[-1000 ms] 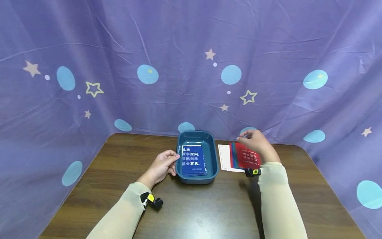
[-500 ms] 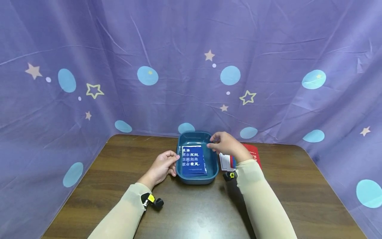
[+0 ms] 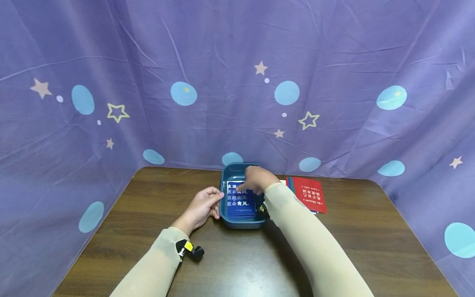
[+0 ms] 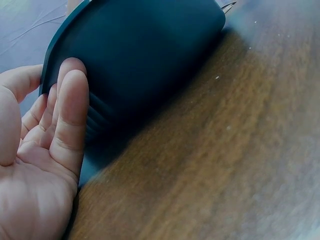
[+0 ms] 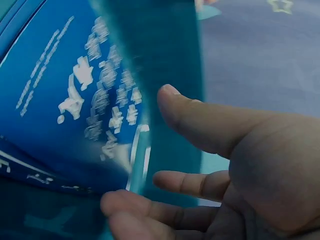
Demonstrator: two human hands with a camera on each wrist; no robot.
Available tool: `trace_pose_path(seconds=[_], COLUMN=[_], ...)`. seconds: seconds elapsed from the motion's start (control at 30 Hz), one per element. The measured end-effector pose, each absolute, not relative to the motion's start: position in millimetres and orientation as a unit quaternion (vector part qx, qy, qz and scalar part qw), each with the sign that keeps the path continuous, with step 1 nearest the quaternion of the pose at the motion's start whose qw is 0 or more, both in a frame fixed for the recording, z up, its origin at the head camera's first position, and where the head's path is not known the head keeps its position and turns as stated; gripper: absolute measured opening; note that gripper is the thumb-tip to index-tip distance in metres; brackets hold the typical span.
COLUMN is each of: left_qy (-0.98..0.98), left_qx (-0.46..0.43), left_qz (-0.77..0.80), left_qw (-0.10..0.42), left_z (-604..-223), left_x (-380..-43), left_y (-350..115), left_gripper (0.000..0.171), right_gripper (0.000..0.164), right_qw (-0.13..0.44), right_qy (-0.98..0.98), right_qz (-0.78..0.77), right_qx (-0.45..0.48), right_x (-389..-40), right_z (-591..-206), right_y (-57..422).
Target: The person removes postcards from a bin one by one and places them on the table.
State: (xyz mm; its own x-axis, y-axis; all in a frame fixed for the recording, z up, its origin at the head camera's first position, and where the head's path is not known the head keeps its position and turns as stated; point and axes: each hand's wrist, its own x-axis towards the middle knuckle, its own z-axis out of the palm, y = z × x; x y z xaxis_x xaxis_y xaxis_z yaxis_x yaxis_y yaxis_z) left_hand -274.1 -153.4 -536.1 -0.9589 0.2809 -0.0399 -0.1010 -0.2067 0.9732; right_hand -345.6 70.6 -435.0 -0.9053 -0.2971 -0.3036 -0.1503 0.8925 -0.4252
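A teal rectangular tray (image 3: 243, 225) holds a small stack of blue cards (image 3: 240, 208) with white Chinese lettering. My left hand (image 3: 200, 208) grips the tray's left rim, thumb over the edge and the other fingers along the outer wall (image 4: 145, 55). Inside the tray, my right hand (image 3: 257, 180) reaches in from the right above the cards. The right wrist view has its thumb (image 5: 182, 110) and fingers spread apart beside the lettered blue card (image 5: 45, 100), fingertips close to the card's edge, nothing held between them.
Right of the tray lies a fanned pile of cards, a red card (image 3: 311, 194) on top and a white one (image 3: 283, 182) partly hidden by the sleeve. The wooden table (image 3: 148, 194) backs onto a purple curtain (image 3: 237, 62) with stars and dots.
My right hand has moved left from above the red card pile, across the tray's right rim, to over the blue cards. My left hand stays at the left rim.
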Motion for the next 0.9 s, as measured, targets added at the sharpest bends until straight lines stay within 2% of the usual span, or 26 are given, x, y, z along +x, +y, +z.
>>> trace_pose_path(seconds=[0.1, 0.23, 0.33, 0.5, 0.63, 0.83, 0.9], left_qy=[0.62, 0.622, 0.622, 0.622, 0.623, 0.624, 0.623], left_qx=[0.075, 0.076, 0.075, 0.073, 0.073, 0.08, 0.081], left_qz=[0.771, 0.77, 0.769, 0.769, 0.769, 0.767, 0.767], left_qw=[0.124, 0.124, 0.124, 0.126, 0.125, 0.127, 0.127], left_z=[-536, -536, -536, -536, -536, -536, -536], left_x=[-274, -274, -274, -274, -275, -274, -274], left_y=[-154, -154, -154, -153, -153, -153, -153], left_gripper=[0.014, 0.015, 0.013, 0.013, 0.021, 0.03, 0.032], right_gripper=[0.06, 0.084, 0.092, 0.085, 0.072, 0.064, 0.061], right_qw=[0.197, 0.208, 0.215, 0.203, 0.163, 0.105, 0.104], right_qy=[0.958, 0.962, 0.963, 0.966, 0.966, 0.964, 0.96], right_qz=[-0.182, -0.161, -0.15, -0.146, -0.177, -0.215, -0.236], right_qx=[-0.102, -0.077, -0.065, -0.063, -0.089, -0.116, -0.111], right_x=[-349, -354, -356, -353, -346, -342, -343], right_z=[-441, -451, -455, -453, -445, -433, -428], right_y=[65, 60, 57, 59, 65, 75, 79])
